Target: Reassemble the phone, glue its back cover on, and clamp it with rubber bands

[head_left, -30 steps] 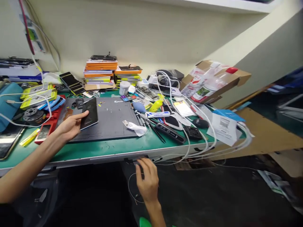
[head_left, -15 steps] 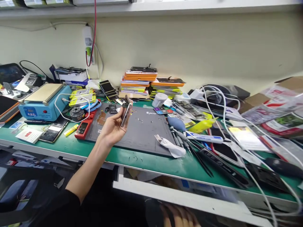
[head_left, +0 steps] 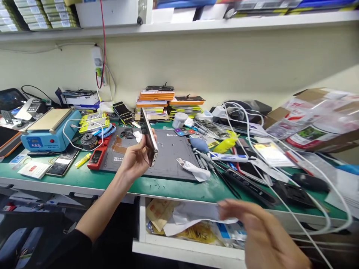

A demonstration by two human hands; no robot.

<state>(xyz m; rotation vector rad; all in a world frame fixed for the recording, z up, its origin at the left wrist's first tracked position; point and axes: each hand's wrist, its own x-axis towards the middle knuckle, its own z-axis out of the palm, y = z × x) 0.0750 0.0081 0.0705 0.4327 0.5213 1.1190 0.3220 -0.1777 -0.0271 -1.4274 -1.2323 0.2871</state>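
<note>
Worktop (head_left: 84,183): cluttered
Left hand (head_left: 135,158): grips phone (head_left: 150,138) edge-up
Right hand (head_left: 263,231): blurred over drawer (head_left: 182,249), grip unclear
Risk: light hold could drop phone

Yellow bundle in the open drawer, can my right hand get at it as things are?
Probably yes. The right hand hovers open, apparently empty, just above the drawer, and the yellow bundle lies uncovered beside white paper. The left hand is busy holding a phone.

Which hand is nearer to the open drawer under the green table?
Right. The right hand is blurred, over the open drawer; the left hand is higher, above the grey mat, holding a phone.
</note>
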